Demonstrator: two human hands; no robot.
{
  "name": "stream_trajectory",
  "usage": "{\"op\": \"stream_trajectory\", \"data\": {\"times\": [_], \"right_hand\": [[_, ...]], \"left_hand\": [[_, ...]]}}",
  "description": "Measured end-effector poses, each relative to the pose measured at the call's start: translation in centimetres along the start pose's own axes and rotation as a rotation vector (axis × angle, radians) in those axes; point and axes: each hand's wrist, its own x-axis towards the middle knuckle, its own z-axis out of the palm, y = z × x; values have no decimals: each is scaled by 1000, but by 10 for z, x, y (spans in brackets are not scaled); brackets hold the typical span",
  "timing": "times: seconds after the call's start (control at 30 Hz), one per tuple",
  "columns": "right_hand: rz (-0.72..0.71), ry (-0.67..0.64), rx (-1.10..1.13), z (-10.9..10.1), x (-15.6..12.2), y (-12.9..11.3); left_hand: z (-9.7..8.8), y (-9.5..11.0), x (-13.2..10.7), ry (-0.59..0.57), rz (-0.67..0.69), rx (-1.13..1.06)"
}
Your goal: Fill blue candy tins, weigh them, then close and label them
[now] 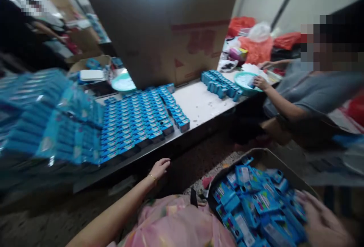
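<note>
My left hand [160, 168], with a thin bracelet at the wrist, hangs just in front of the table edge. Its fingers are stretched out and hold nothing. At the lower right, my right hand [314, 211] is smeared by motion over the side of a carton [287, 160] full of loose small blue boxes [265, 199]. Whether its fingers grip one of them cannot be made out. Beyond my left hand, tight rows of small blue boxes [136, 116] stand on the white table [196, 107]. A short separate row [178, 112] runs along their right side.
Plastic-wrapped stacks of blue packs [62, 125] rise on the left. A large cardboard sheet [170, 31] stands upright behind the rows. On the right, a co-worker [295, 91] handles something at a turquoise basin [241, 82], beside more blue boxes [218, 84]. Another basin [123, 83] sits behind.
</note>
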Motion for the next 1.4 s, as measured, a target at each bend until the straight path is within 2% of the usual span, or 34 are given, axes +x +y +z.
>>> {"op": "stream_trajectory", "data": {"times": [0.07, 0.1, 0.17, 0.2, 0.27, 0.33, 0.43, 0.5, 0.57, 0.63, 0.73, 0.83, 0.93, 1.07, 1.2, 1.3, 1.4], "right_hand": [[-291, -90, -215, 56, 1, -3], [-445, -234, -315, 90, 0, -4], [-650, -617, -445, 161, -9, -5], [-716, -787, -492, 195, -16, -5], [-839, -992, -578, 255, -32, -7], [-953, -1050, -638, 303, -47, -10], [-1072, -1042, -689, 360, -61, -18], [-1137, -989, -693, 391, -65, -25], [-1202, -874, -681, 418, -63, -32], [-1256, -725, -688, 438, -55, -40], [-1310, -549, -791, 453, -34, -54], [-1342, -446, -916, 458, -5, -66], [-1380, -409, -993, 459, 22, -75], [-1485, -494, -1042, 466, 54, -84], [-1553, -637, -1079, 480, 88, -91], [-1563, -758, -1082, 489, 113, -92], [-1544, -871, -1010, 494, 139, -99]], "left_hand": [[-47, -21, 0, 266, 124, 137], [-70, -29, 0, 398, 182, 215], [-114, -44, 1, 633, 272, 396], [-135, -49, 3, 720, 296, 482], [-172, -59, 8, 826, 292, 591], [-203, -66, 19, 867, 273, 666], [-238, -70, 47, 845, 239, 736], [-253, -66, 71, 831, 213, 757], [-260, -57, 96, 821, 213, 759], [-261, -45, 119, 789, 247, 748], [-253, -30, 145, 701, 305, 736], [-243, -18, 162, 630, 345, 742], [-233, -1, 178, 580, 413, 732], [-209, 46, 204, 468, 575, 639], [-157, 106, 242, 324, 708, 417], [-114, 140, 278, 294, 649, 263], [-83, 161, 314, 362, 548, 167]]}}
